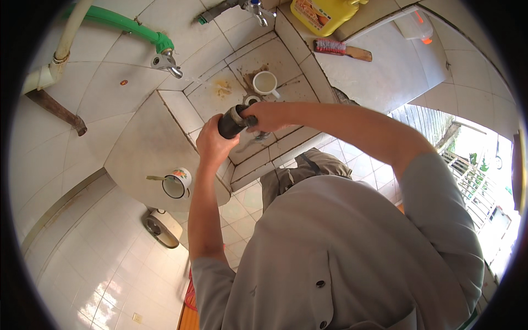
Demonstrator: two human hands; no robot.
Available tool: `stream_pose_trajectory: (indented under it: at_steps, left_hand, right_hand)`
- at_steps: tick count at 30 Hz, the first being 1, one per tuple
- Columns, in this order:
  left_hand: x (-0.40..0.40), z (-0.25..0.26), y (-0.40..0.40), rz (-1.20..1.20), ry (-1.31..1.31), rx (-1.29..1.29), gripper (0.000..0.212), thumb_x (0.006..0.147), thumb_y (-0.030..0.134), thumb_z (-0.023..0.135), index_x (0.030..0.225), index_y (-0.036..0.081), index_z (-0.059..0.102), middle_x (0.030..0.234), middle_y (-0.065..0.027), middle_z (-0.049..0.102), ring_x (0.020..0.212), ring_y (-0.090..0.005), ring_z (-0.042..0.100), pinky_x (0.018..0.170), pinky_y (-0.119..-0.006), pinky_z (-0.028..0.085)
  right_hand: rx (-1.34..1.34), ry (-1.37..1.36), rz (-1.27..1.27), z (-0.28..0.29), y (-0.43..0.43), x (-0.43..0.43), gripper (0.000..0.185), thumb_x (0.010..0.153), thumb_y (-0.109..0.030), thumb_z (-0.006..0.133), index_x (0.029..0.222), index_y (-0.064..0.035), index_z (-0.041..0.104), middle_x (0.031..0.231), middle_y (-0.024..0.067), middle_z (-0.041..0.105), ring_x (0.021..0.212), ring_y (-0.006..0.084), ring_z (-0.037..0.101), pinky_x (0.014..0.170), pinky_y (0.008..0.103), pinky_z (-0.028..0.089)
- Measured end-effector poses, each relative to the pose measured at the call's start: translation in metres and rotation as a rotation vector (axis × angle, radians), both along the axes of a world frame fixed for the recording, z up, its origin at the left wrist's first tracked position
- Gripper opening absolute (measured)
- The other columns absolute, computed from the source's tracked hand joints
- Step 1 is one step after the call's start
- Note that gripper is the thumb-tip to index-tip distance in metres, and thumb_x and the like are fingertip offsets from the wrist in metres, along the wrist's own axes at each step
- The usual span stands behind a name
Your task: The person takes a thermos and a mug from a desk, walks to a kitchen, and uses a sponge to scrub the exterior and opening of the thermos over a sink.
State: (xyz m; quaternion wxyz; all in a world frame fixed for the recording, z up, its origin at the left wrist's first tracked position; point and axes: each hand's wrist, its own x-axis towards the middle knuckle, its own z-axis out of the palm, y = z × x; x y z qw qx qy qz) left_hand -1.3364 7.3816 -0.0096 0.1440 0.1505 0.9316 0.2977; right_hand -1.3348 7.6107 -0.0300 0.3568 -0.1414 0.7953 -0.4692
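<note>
My left hand (214,142) grips a dark cylindrical cup (229,125) with a lighter rim, tilted above a white-tiled sink (185,111). At the cup's mouth is my right hand (270,117), its fingers around a small dark piece (250,121); whether that piece is a lid or part of the cup is unclear. A shiny object (262,135) shows partly below my right hand. Behind the hands, a white mug (265,83) stands in the sink near the round drain (251,100). Brown and yellow stains mark the basin floor.
A metal tap (167,66) on a green pipe (119,24) has water drops near its spout. An enamel mug (175,185) stands on the left ledge. On the right ledge are a scrub brush (340,49) and a yellow jug (324,16). Another tap (258,12) is at the back.
</note>
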Motion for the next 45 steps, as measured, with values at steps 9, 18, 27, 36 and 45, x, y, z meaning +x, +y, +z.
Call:
stream_pose_trajectory:
  at_steps: [9, 18, 27, 36, 45]
  left_hand:
    - [-0.007, -0.006, -0.011, -0.113, 0.2, -0.041, 0.051, 0.064, 0.019, 0.085, 0.11, 0.009, 0.066, 0.103, -0.0115, 0.071, 0.094, -0.0367, 0.068, 0.083, -0.048, 0.054]
    - [0.0, -0.01, 0.003, -0.042, 0.127, -0.072, 0.047, 0.066, 0.021, 0.086, 0.108, 0.01, 0.067, 0.099, -0.0111, 0.073, 0.09, -0.0363, 0.069, 0.078, -0.048, 0.056]
    - [-0.002, -0.01, -0.003, -0.189, 0.278, -0.058, 0.053, 0.062, 0.018, 0.084, 0.111, 0.012, 0.066, 0.101, -0.0079, 0.07, 0.097, -0.0321, 0.067, 0.086, -0.045, 0.051]
    - [-0.001, 0.0, 0.01, 0.049, -0.029, -0.025, 0.051, 0.066, 0.019, 0.087, 0.112, 0.006, 0.067, 0.102, -0.0116, 0.073, 0.095, -0.0363, 0.069, 0.083, -0.047, 0.055]
    - [0.002, -0.032, -0.01, 0.287, -0.002, 0.301, 0.069, 0.068, 0.016, 0.092, 0.128, 0.006, 0.06, 0.113, -0.0153, 0.069, 0.109, -0.0346, 0.065, 0.098, -0.045, 0.051]
  right_hand:
    - [-0.251, -0.585, -0.262, 0.05, -0.018, 0.02, 0.016, 0.1, -0.022, 0.068, 0.103, -0.0074, 0.063, 0.072, 0.0058, 0.057, 0.056, 0.0131, 0.053, 0.044, 0.0315, 0.04]
    - [0.275, 0.206, 0.173, 0.012, -0.003, -0.001, 0.014, 0.093, -0.01, 0.065, 0.107, -0.0128, 0.066, 0.088, 0.0096, 0.063, 0.065, 0.0244, 0.065, 0.051, 0.0386, 0.05]
    - [-0.353, -0.552, -0.065, 0.002, -0.003, 0.021, 0.01, 0.095, -0.013, 0.065, 0.104, -0.0096, 0.064, 0.078, 0.0087, 0.062, 0.07, 0.0227, 0.066, 0.053, 0.0355, 0.047]
    - [0.298, 0.289, 0.193, 0.013, 0.0, -0.009, 0.031, 0.089, -0.018, 0.068, 0.12, -0.0145, 0.067, 0.108, 0.0155, 0.07, 0.087, 0.028, 0.069, 0.069, 0.0401, 0.055]
    - [-0.155, -0.109, -0.49, 0.079, 0.003, 0.031, 0.057, 0.094, -0.039, 0.073, 0.146, -0.0207, 0.059, 0.1, 0.0113, 0.073, 0.083, 0.0179, 0.066, 0.076, 0.0339, 0.054]
